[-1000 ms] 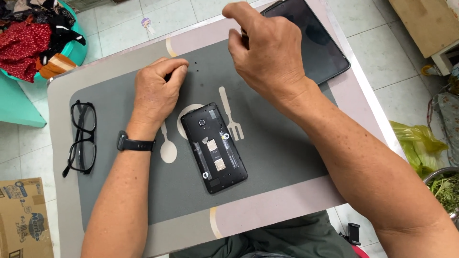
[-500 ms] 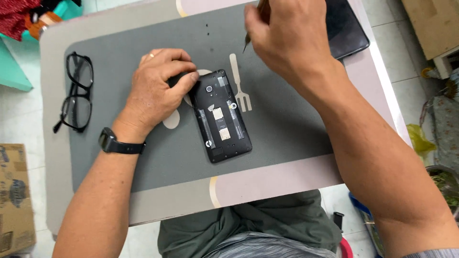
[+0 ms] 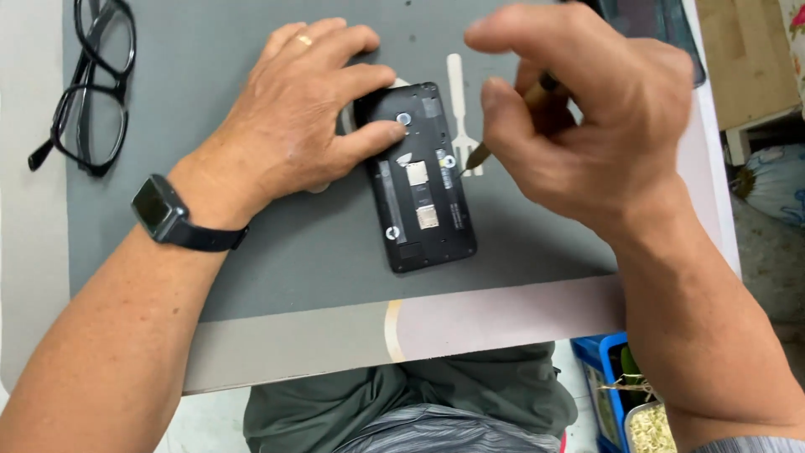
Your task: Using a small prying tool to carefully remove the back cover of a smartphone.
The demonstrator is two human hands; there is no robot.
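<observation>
We see the right hand (image 3: 604,126) with its grip closed around a thin screwdriver (image 3: 503,126), thumb and fingers pinched on the handle, most of which is hidden behind them. The metal tip points down and to the left and sits at the right edge of the phone (image 3: 419,180), touching or just short of a small round screw point there; we cannot tell which.

The left hand (image 3: 298,126) lies flat, palm down, over the upper left corner of the phone, its grip spread rather than curled, holding nothing. One fingertip presses on the phone's upper part near a round opening. A ring shows on one finger and a dark watch (image 3: 159,210) wraps the wrist.

The phone is black, its back cover off, lying face down and slightly tilted on a grey mat (image 3: 251,268) that covers the desk (image 3: 503,319). Pale cutlery shapes are printed on the mat, a fork outline just beside the phone's right edge.

Black-framed glasses (image 3: 88,92) rest at the mat's left side, well apart from the phone. A dark flat slab (image 3: 662,33) lies at the top right, behind the right hand.
</observation>
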